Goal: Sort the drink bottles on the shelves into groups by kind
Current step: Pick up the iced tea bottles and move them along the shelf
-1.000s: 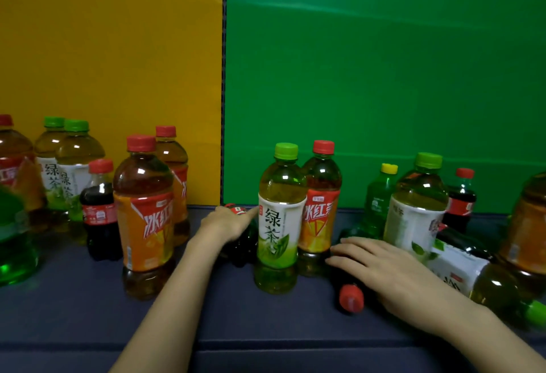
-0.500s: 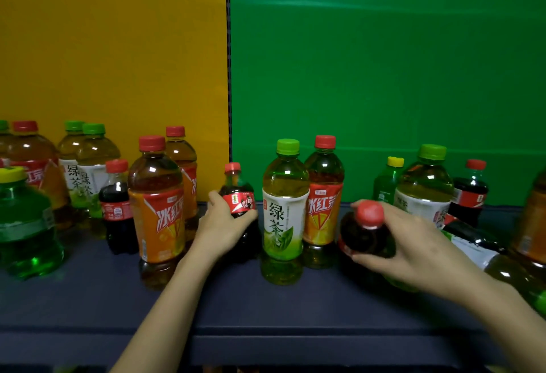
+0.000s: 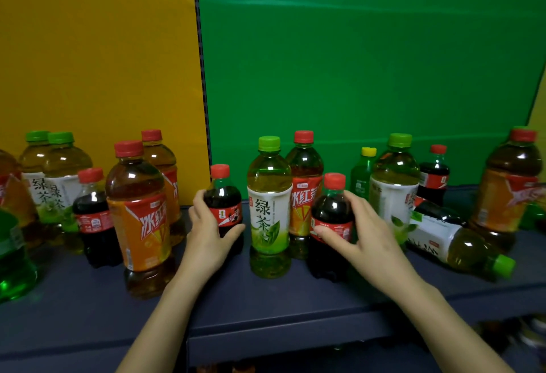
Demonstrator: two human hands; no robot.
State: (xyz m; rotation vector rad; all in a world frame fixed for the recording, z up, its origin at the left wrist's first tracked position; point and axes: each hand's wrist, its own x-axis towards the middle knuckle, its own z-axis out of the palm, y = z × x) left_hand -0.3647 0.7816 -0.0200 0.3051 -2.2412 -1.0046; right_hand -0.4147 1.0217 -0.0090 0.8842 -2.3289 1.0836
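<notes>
Head view: two hands work at a dark shelf (image 3: pixel 266 307) crowded with mixed bottles.
Left hand: the left hand (image 3: pixel 206 233) has fingers and thumb wrapped round the left cola (image 3: pixel 226 210), which stands upright just left of the green tea bottle (image 3: pixel 269 210).
Right hand: the right hand (image 3: pixel 366 239) has thumb and fingers clamped on the right cola (image 3: pixel 332 225), upright just right of that tea.
Step (judged): grouping the colas, probably beside the third cola (image 3: pixel 94 219) further left.
Risk, collision: the tea stands between the two held bottles, so a low sideways sweep could topple it.
Risk, clutter: the fallen tea bottle (image 3: pixel 452 239) near the right wrist may roll if nudged.
</notes>
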